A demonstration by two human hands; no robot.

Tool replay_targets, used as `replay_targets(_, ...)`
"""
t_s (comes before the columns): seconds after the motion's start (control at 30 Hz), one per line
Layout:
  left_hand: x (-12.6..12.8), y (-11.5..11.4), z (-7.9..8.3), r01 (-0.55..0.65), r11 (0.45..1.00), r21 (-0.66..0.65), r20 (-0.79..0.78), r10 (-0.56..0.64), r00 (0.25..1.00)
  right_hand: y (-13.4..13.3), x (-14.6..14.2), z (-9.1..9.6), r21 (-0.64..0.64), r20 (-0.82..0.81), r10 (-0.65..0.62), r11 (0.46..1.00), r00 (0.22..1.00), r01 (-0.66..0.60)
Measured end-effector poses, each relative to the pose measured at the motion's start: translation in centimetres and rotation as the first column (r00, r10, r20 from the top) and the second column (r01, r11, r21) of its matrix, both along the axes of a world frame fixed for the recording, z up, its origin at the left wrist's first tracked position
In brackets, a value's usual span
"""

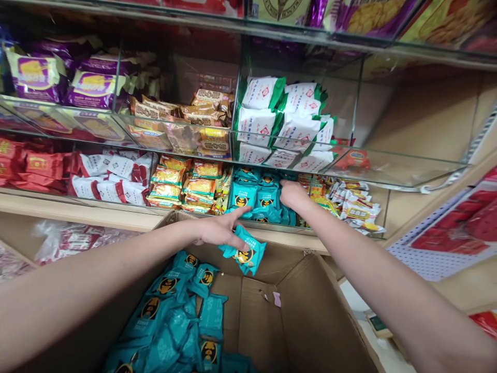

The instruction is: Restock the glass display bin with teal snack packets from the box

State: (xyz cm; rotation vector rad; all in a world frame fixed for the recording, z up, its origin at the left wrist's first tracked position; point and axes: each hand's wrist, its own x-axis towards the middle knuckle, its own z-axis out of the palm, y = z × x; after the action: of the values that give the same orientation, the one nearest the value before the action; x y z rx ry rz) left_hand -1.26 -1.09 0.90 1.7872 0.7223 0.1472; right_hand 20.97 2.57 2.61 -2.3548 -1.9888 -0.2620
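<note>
My left hand (221, 232) grips a teal snack packet (248, 253) with a black and orange emblem, held above the far rim of a cardboard box (310, 305). More packets of the same kind (166, 311) lie heaped along the left side of the box. On the lower shelf, matching teal packets (254, 197) are stacked in a compartment. At that stack's right edge is my right hand (292, 196), its fingers curled against or around a packet there; the fingertips are partly hidden, so its hold is unclear.
Glass dividers part the shelf compartments. Left of the teal stack lie yellow-orange packets (202, 184); to its right, white and yellow packets (357, 207). A glass ledge (399, 168) with white-green packets (258, 124) sits just above my right hand. Red packs (458, 217) hang at right.
</note>
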Motion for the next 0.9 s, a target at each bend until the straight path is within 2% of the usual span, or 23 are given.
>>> replay_targets(0.17, 0.0, -0.2, 0.1, 0.003, 1.000, -0.027, 0.015, -0.003, 1.000, -0.6, -0.5, 1.0, 0.061, 0.011, -0.003, 0.998, 1.000, 0.002)
replay_targets(0.33, -0.1, -0.2, 0.4, 0.016, 1.000, -0.004, -0.021, -0.016, 1.000, -3.0, -0.9, 2.4, 0.129, 0.049, -0.032, 0.991, 0.998, 0.025)
replay_targets(0.5, -0.2, 0.0, 0.1, 0.052, 0.998, 0.040, -0.009, -0.052, 0.999, -8.8, -0.7, 3.3, 0.245, 0.096, -0.071, 0.968, 0.993, 0.046)
replay_targets(0.57, -0.3, -0.2, -0.2, 0.099, 0.991, 0.087, -0.006, -0.098, 0.995, -12.1, -0.6, 3.0, 0.247, 0.040, -0.014, 0.969, 0.999, 0.004)
replay_targets(0.67, -0.2, -1.1, -0.7, 0.218, 0.960, 0.175, -0.103, -0.202, 0.974, -16.5, -1.0, 0.7, 0.159, -0.137, 0.164, 0.977, 0.977, -0.141)
replay_targets(0.73, 0.2, -2.1, -1.2, 0.330, 0.915, 0.233, -0.256, -0.270, 0.928, -18.3, -2.0, -2.0, -0.016, -0.230, 0.248, 0.966, 0.941, -0.258)
replay_targets(0.83, 0.8, -3.8, -2.3, 0.515, 0.788, 0.337, -0.490, -0.320, 0.811, -18.7, -3.7, -6.7, -0.340, -0.249, 0.311, 0.858, 0.917, -0.384)
replay_targets(0.9, 1.2, -4.7, -3.3, 0.632, 0.701, 0.330, -0.559, -0.395, 0.729, -18.2, -4.6, -9.4, -0.464, -0.210, 0.333, 0.793, 0.919, -0.393)
